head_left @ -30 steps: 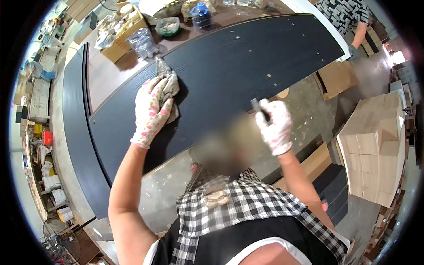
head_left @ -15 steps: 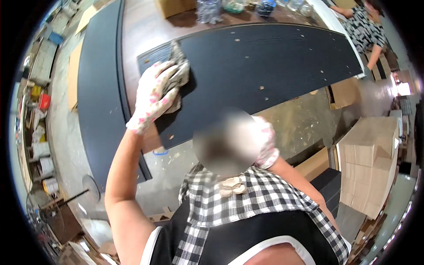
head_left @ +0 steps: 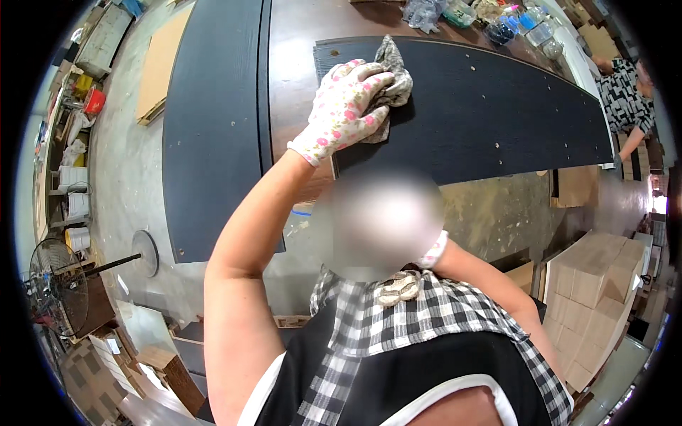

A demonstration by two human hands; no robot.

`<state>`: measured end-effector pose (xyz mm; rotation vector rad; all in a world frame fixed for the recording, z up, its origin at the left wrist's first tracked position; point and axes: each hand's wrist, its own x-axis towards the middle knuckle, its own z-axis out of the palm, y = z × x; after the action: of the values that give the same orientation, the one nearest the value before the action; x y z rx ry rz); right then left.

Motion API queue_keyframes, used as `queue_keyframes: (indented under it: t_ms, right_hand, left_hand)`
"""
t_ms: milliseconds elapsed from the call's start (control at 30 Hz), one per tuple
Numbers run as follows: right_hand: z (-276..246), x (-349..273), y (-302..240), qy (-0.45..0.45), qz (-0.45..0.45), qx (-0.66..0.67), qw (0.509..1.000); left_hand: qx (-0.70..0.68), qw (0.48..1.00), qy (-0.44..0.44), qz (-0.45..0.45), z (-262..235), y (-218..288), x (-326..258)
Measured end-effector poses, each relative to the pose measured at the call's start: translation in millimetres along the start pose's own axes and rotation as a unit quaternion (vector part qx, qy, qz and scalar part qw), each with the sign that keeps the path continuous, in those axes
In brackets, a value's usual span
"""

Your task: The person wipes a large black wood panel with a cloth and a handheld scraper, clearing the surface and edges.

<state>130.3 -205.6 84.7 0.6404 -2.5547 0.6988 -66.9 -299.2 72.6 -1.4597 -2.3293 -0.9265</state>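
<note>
My left hand (head_left: 346, 108), in a white glove with pink flowers, is closed on a crumpled grey, dark-flecked rag (head_left: 398, 77). It presses the rag onto the left end of a long black board (head_left: 490, 106) with a grained surface and scattered light specks. Of my right hand (head_left: 435, 250), only the floral glove's cuff shows near the board's front edge. A round blurred patch covers its fingers, so what it holds or touches is hidden.
A second black panel (head_left: 213, 128) stretches along the left. Beneath the board is a brown tabletop (head_left: 295, 85), with plastic bottles (head_left: 540, 33) and bags at its far side. Cartons (head_left: 593, 284) stand right, a fan (head_left: 60, 284) lower left. Another person (head_left: 625, 92) works at far right.
The view has shifted, so the board and hands sit further right in it. My left hand keeps its grip on the rag at the board's left end. Less of my right glove shows now.
</note>
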Motion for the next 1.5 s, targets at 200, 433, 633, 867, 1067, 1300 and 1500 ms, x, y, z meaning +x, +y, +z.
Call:
queue_keyframes:
  t_ms: [200, 433, 633, 867, 1067, 1300, 1500]
  right_hand:
    - [6, -26, 2, -0.019, 0.021, -0.022, 0.999]
    - [-36, -63, 16, 0.054, 0.163, -0.107, 0.979]
    - [-47, -95, 21, 0.048, 0.360, -0.090, 0.927]
    - [-98, -129, 67, 0.152, 0.417, -0.236, 0.865]
    - [-74, -92, 32, 0.165, 0.272, -0.247, 0.915]
    - [-159, -169, 126, 0.289, 0.467, -0.306, 0.778]
    - [-85, -122, 53, 0.227, 0.304, -0.239, 0.894]
  left_hand:
    - [0.013, 1.000, 0.015, 0.003, 3, -4, -6]
    - [-0.005, 0.999, 0.033, 0.033, 1, -6, -6]
    - [0.002, 1.000, 0.017, 0.022, 9, -6, -2]
    - [-0.006, 1.000, -0.018, 0.010, -3, -5, -6]
    - [0.026, 0.998, -0.050, -0.015, -7, -1, -6]
    - [0.031, 0.993, -0.118, 0.004, -24, -2, -2]
    - [-0.007, 0.988, -0.149, 0.046, -27, 29, 8]
